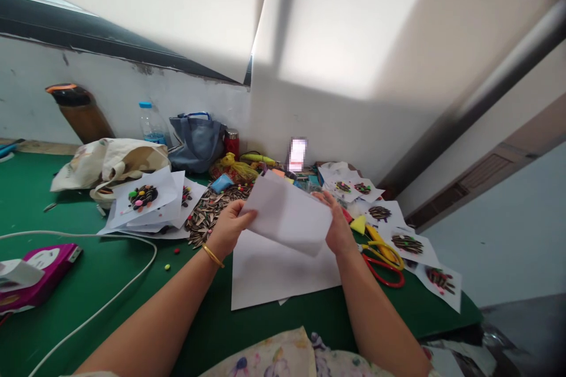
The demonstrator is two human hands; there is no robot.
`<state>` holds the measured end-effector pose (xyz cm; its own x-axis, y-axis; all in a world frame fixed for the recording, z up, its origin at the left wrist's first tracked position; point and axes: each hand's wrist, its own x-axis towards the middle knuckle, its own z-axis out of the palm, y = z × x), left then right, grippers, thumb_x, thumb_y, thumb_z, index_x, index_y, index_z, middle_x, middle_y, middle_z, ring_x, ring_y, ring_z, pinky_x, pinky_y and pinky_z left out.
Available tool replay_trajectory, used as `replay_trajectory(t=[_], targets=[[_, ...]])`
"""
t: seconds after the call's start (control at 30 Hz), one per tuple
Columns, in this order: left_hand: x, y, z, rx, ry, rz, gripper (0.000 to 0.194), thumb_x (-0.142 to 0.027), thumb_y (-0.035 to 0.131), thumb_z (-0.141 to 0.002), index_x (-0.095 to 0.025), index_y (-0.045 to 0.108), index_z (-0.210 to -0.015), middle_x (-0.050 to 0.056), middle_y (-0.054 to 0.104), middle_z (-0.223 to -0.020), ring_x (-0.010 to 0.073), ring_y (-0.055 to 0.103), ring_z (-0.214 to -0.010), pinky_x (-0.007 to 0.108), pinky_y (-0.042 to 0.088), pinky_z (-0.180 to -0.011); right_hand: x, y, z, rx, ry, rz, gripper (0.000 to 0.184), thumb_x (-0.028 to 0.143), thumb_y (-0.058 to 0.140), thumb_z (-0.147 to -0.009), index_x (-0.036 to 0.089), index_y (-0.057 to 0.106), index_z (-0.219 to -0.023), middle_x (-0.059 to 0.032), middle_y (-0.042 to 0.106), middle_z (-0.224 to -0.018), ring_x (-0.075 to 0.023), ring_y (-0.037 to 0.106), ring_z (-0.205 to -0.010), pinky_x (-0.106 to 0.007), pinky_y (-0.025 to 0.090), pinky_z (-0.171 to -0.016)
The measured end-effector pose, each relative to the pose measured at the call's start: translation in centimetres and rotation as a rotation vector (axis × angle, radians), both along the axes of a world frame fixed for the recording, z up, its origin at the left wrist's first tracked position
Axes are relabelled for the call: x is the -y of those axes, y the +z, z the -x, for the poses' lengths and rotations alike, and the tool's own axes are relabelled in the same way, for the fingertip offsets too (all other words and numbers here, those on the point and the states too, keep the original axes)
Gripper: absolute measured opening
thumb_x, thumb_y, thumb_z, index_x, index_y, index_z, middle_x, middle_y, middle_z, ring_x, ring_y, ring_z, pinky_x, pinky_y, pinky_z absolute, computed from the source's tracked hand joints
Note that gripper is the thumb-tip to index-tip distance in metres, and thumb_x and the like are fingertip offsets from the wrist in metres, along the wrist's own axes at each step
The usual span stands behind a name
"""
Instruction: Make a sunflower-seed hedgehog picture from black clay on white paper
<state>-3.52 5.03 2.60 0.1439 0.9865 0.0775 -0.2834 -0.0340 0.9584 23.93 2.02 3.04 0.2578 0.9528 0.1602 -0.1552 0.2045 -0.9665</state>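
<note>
I have the white paper [289, 212] between both hands, tilted above the far part of the flat sheet [278, 277], which I take as my landmark. From this one view I can't tell whether it is a single piece or several, or whether its lower edge touches the flat sheet.

The left hand [227, 227] is pinched on the paper's left edge, thumb lying on the upper face. The right hand [339, 227] holds the opposite edge, its fingers near the far corner; I can't make out how far they reach underneath. So the paper lies directly between the two hands, touching both.

Just left of the flat sheet, past the left hand, I see striped seeds [204, 212] in a loose heap, and further left a stack of decorated sheets [148, 197]. Right of the flat sheet lie red-handled scissors [401, 277], then a row of seed pictures [409, 242] further out. Beyond it, a phone [298, 154] stands upright, its screen blurred. The green table [216, 324] runs beneath everything.
</note>
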Motion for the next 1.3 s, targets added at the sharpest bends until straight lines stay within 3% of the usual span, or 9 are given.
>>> replay_trajectory(t=[0.13, 0.23, 0.33, 0.4, 0.47, 0.53, 0.63, 0.73, 1.3], targets=[[0.4, 0.6, 0.1, -0.148, -0.133, -0.007, 0.028, -0.035, 0.076, -0.066, -0.016, 0.059, -0.078, -0.001, 0.061, -0.073, 0.0133, 0.054, -0.066, 0.024, 0.041, -0.06, 0.4, 2.1, -2.5, 0.046, 0.317, 0.071, 0.077, 0.079, 0.054, -0.068, 0.021, 0.063, -0.117, -0.0108, 0.065, -0.118, -0.0282, 0.057, -0.114, -0.04, 0.046, -0.093], [0.7, 0.8, -0.2, -0.231, -0.144, -0.029, 0.026, -0.034, 0.075, -0.066, -0.016, 0.061, -0.079, 0.0, 0.061, -0.074, 0.0146, 0.054, -0.068, 0.025, 0.041, -0.061, 1.0, 3.2, -2.6, 0.336, 0.431, 0.175, 0.059, 0.06, 0.073, -0.066, 0.02, 0.069, -0.109, -0.0079, 0.069, -0.107, -0.0274, 0.062, -0.101, -0.036, 0.048, -0.083], [0.9, 0.8, -0.4, -0.247, -0.115, -0.059, 0.025, -0.033, 0.075, -0.066, -0.017, 0.061, -0.078, 0.0, 0.061, -0.075, 0.0158, 0.056, -0.07, 0.026, 0.042, -0.063, 1.4, 3.8, -1.5, 0.542, 0.395, 0.214, 0.035, 0.045, 0.076, -0.067, 0.021, 0.072, -0.092, -0.0031, 0.07, -0.088, -0.0219, 0.063, -0.079, -0.029, 0.047, -0.065], [0.9, 0.9, -0.5, -0.212, -0.079, -0.071, 0.031, -0.031, 0.078, -0.064, -0.019, 0.062, -0.088, 0.0, 0.062, -0.08, 0.0177, 0.059, -0.076, 0.027, 0.044, -0.066, 1.6, 4.0, -0.7, 0.642, 0.31, 0.208, 0.024, 0.043, 0.072, -0.071, 0.02, 0.07, -0.078, -0.0002, 0.067, -0.074, -0.0175, 0.057, -0.065, -0.025, 0.041, -0.055], [0.9, 1.1, -0.5, -0.151, -0.058, -0.052, 0.048, -0.031, 0.079, -0.063, -0.022, 0.06, -0.106, 0.001, 0.065, -0.086, 0.0201, 0.061, -0.082, 0.029, 0.046, -0.07, 1.8, 4.2, -0.1, 0.726, 0.255, 0.195, 0.022, 0.041, 0.07, -0.073, 0.02, 0.065, -0.068, 0.0017, 0.062, -0.065, -0.0146, 0.051, -0.057, -0.023, 0.035, -0.05], [0.9, 1.3, -0.4, -0.114, -0.065, -0.022, 0.054, -0.035, 0.079, -0.064, -0.022, 0.061, -0.113, 0.004, 0.067, -0.092, 0.0218, 0.062, -0.085, 0.031, 0.046, -0.073, 2.0, 4.5, 0.3, 0.771, 0.252, 0.182, 0.022, 0.039, 0.068, -0.074, 0.02, 0.062, -0.064, 0.0024, 0.059, -0.062, -0.0135, 0.048, -0.055, -0.023, 0.031, -0.048], [0.8, 1.3, -0.3, -0.148, -0.065, -0.004, 0.037, -0.042, 0.078, -0.064, -0.017, 0.07, -0.089, 0.006, 0.069, -0.087, 0.0209, 0.06, -0.079, 0.029, 0.044, -0.069, 2.3, 4.9, 0.5, 0.786, 0.292, 0.168, 0.022, 0.039, 0.064, -0.076, 0.02, 0.063, -0.065, 0.0024, 0.059, -0.062, -0.0132, 0.047, -0.055, -0.024, 0.03, -0.048], [0.7, 1.1, -0.2, -0.194, -0.031, -0.003, 0.032, -0.045, 0.077, -0.063, -0.016, 0.069, -0.074, 0.003, 0.065, -0.072, 0.017, 0.056, -0.067, 0.026, 0.039, -0.06, 2.5, 5.2, 0.8, 0.795, 0.313, 0.168, 0.022, 0.039, 0.061, -0.079, 0.02, 0.064, -0.067, 0.0021, 0.06, -0.063, -0.0135, 0.048, -0.055, -0.024, 0.032, -0.05], [0.5, 1.2, -0.1, -0.221, 0.04, 0.013, 0.036, -0.046, 0.079, -0.06, -0.017, 0.059, -0.062, -0.002, 0.055, -0.06, 0.0119, 0.048, -0.056, 0.023, 0.033, -0.052, 2.4, 5.5, 1.1, 0.713, 0.375, 0.203, 0.016, 0.036, 0.062, -0.077, 0.021, 0.068, -0.074, 0.0012, 0.067, -0.071, -0.0165, 0.057, -0.063, -0.024, 0.038, -0.054]])
